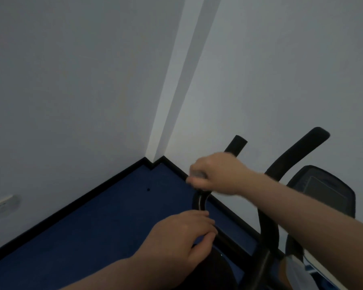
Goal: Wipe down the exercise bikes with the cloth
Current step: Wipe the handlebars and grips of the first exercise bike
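A black exercise bike fills the lower right, with its two padded handlebar ends (238,143) rising toward the wall and its dark console (321,189) further right. My right hand (216,174) grips the left handlebar just below its padded end, blurred by motion. A small grey patch of cloth (197,174) shows under its fingers. My left hand (184,237) holds the same curved bar (199,200) lower down, with fingers over it and the thumb beneath. Most of the cloth is hidden.
The bike stands in a room corner on a blue floor (105,227) with a black skirting (71,204). Pale walls close in behind and to the left. A white wall socket (2,203) sits low on the left wall. Something white (296,271) lies at the bike's lower right.
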`<action>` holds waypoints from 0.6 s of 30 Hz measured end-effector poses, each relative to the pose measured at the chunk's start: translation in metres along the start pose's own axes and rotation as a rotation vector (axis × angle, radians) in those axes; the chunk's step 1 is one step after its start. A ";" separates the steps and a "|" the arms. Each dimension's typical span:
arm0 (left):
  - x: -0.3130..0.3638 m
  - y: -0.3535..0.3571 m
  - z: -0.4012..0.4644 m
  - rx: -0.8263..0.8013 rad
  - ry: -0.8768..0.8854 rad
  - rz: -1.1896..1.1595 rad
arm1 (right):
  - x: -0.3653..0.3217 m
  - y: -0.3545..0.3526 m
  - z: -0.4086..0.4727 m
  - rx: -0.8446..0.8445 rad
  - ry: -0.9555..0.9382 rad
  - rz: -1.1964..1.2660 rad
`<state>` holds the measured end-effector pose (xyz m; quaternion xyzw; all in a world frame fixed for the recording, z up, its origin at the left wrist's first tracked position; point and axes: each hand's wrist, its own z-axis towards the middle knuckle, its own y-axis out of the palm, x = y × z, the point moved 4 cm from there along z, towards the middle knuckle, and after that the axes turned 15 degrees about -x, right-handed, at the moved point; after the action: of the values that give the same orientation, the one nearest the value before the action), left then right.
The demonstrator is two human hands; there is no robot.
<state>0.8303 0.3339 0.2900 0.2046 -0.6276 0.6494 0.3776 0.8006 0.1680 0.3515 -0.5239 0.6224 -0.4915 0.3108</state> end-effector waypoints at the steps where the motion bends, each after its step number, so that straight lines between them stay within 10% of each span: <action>1: 0.000 0.000 0.001 0.003 0.002 -0.002 | -0.014 0.007 -0.006 0.020 -0.109 0.030; 9: 0.001 -0.002 0.005 -0.014 0.035 0.010 | 0.057 -0.033 -0.024 0.112 0.120 -0.482; 13: 0.001 0.000 0.006 0.000 0.048 0.007 | 0.034 -0.011 -0.032 0.275 0.134 -0.316; 18: 0.006 -0.005 0.008 -0.022 0.116 0.074 | 0.031 -0.026 -0.032 0.070 0.123 -0.223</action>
<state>0.8290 0.3267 0.2990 0.1389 -0.6189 0.6668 0.3912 0.7729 0.1479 0.3897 -0.5475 0.5606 -0.5756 0.2338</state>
